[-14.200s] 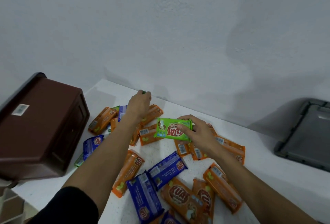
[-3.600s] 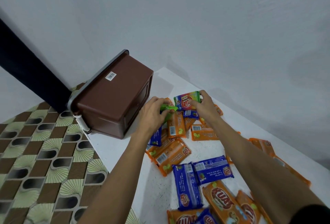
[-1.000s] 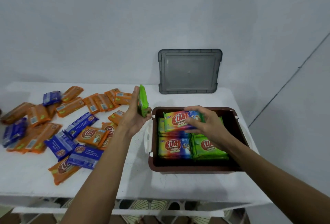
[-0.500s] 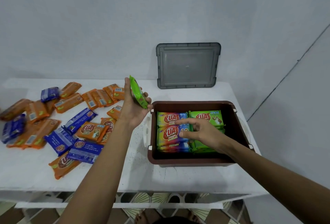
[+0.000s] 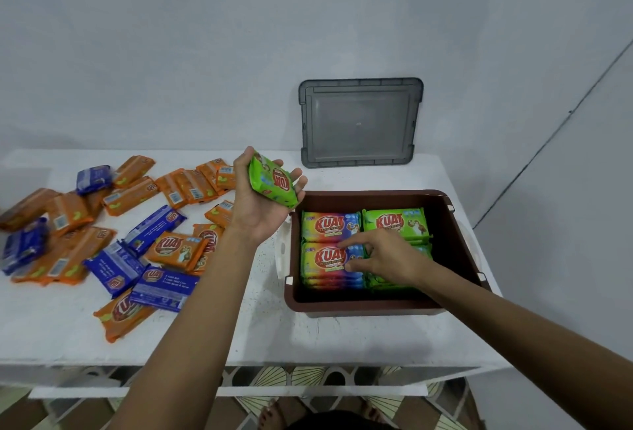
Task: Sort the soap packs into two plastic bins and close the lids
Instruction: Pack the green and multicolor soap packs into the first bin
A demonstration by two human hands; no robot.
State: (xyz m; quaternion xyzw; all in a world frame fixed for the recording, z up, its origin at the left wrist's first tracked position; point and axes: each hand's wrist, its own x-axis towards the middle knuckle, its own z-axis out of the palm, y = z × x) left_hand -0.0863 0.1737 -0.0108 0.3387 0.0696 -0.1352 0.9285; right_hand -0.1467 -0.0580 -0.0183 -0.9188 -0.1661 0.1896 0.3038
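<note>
Fingers [image 5: 298, 186] of left hand [image 5: 258, 212] wrap a green soap pack [image 5: 273, 184], right hand [image 5: 387, 258] presses loose straight fingers on rainbow packs [image 5: 325, 258] in brown bin [image 5: 359, 306]; pack best laid flat on right green stack [image 5: 397, 222].

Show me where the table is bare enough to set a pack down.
Bare: the table front between brown bin and near edge, and the patch between bin and grey lid. Crowded: the left half, strewn with loose packs.
</note>
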